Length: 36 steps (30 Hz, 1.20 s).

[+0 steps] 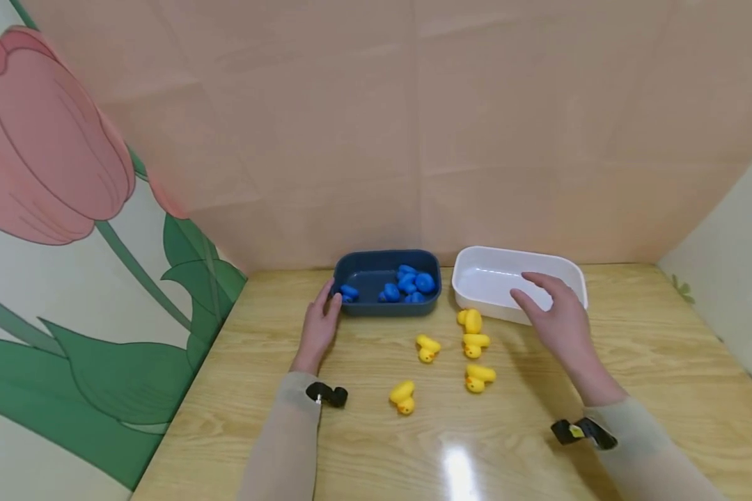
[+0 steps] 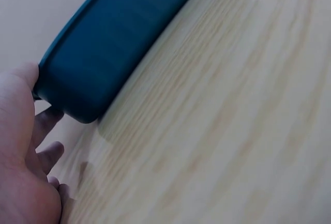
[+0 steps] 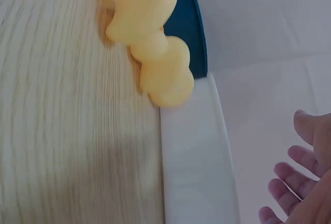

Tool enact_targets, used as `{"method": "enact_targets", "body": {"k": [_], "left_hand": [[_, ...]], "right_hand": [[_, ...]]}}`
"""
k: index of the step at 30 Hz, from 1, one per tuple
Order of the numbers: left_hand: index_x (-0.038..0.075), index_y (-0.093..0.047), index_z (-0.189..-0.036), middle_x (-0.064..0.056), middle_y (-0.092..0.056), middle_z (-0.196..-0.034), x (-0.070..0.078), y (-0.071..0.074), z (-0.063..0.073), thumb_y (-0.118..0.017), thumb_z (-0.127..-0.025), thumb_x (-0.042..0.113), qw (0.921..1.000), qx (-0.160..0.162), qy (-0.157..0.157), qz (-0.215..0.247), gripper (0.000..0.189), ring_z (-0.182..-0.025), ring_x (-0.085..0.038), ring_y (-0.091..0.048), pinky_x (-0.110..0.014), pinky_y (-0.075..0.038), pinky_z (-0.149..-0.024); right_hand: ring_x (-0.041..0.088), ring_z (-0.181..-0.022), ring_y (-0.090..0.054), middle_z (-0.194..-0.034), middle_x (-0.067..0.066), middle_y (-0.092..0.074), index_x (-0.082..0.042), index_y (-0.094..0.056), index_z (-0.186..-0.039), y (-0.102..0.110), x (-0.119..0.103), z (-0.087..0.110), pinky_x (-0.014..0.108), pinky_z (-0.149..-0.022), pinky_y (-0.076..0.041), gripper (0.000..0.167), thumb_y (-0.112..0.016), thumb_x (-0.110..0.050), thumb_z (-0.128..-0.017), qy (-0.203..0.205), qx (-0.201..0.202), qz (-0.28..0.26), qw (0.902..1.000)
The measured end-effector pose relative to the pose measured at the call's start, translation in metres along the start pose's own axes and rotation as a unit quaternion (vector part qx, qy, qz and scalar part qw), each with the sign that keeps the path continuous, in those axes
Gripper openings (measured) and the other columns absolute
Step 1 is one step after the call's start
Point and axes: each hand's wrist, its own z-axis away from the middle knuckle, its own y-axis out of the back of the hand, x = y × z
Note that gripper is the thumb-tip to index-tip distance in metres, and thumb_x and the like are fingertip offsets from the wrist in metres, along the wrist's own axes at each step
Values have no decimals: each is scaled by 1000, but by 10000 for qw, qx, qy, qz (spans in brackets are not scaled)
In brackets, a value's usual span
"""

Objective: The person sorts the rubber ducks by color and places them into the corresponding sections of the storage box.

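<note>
My left hand (image 1: 319, 323) touches the left end of a dark blue tray (image 1: 388, 310), thumb by the near corner and fingers along the side. In the left wrist view, that thumb meets the rim of the tray (image 2: 98, 63). Several blue toy ducks (image 1: 407, 280) lie inside it. My right hand (image 1: 558, 316) hovers over the near right part of a white tray (image 1: 495, 306), its thumb and fingers spread with nothing between them. The right wrist view shows the right hand (image 3: 305, 182) beyond the white tray's wall (image 3: 199, 157). No ducks show in the white tray's visible part.
Several yellow toy ducks lie loose on the wooden table (image 1: 363, 445). One yellow duck (image 1: 471, 321) sits against the white tray's near left corner, and another (image 1: 404, 397) lies nearest me. A pinkish-beige backdrop (image 1: 413, 139) rises behind both trays.
</note>
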Motion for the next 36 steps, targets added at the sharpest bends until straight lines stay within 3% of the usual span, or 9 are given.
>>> {"method": "enact_targets", "body": {"k": [13,24,36], "left_hand": [[31,-44,-171,-13,-46,-171,-4,-1,0,-48,-117,56,10000,-15,-52,23,60,-156,-43,-40,-64,-29,-128],[26,-44,-172,-15,-47,-170,0,0,-2,-49,-118,52,9999,-46,-164,-10,60,-155,-42,-43,-60,-30,-129],[28,-44,-171,-16,-48,-169,-2,0,-3,-49,-118,52,9999,-16,-117,-31,59,-153,-42,-44,-61,-31,-128]], "right_hand": [[61,-149,-39,-159,37,-48,11,-56,-153,14,38,-1,69,-127,-25,58,-77,-13,-105,83,529,-158,9984],[58,-158,-25,-170,39,-30,11,-37,-165,19,61,-2,66,-132,-16,69,-69,-18,-110,-581,481,-256,9968],[63,-155,-20,-162,50,-25,21,-21,-164,13,83,-1,65,-132,-14,79,-66,-16,-111,-852,241,-426,9952]]}}
